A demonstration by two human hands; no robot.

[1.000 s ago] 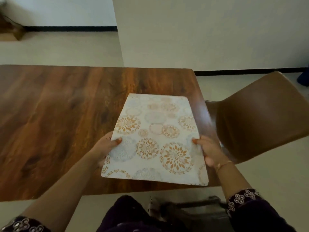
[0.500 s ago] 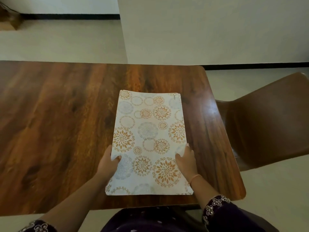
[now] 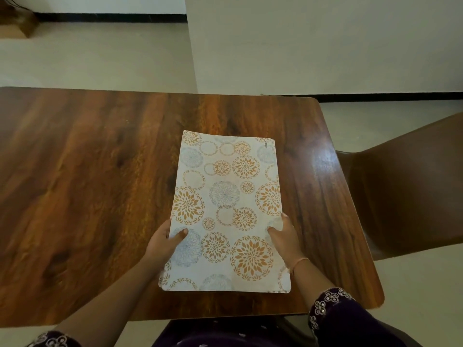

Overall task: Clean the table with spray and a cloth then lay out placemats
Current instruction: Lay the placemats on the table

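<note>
A white placemat (image 3: 226,209) with orange and blue flower circles lies lengthwise on the dark wooden table (image 3: 87,196), near its right end. My left hand (image 3: 164,242) grips the mat's left edge, thumb on top and fingers underneath. My right hand (image 3: 284,236) grips the right edge the same way, with the thumb on the pattern. The mat's near end sits close to the table's front edge. No spray bottle or cloth is in view.
A brown chair (image 3: 406,191) stands right beside the table's right end. A white wall corner (image 3: 300,46) rises behind the table, with pale floor (image 3: 95,53) to the left. The table's left part shows bare wood.
The placemat has come from above the table's right corner and been turned lengthwise onto the table; both hands have kept hold of its side edges.
</note>
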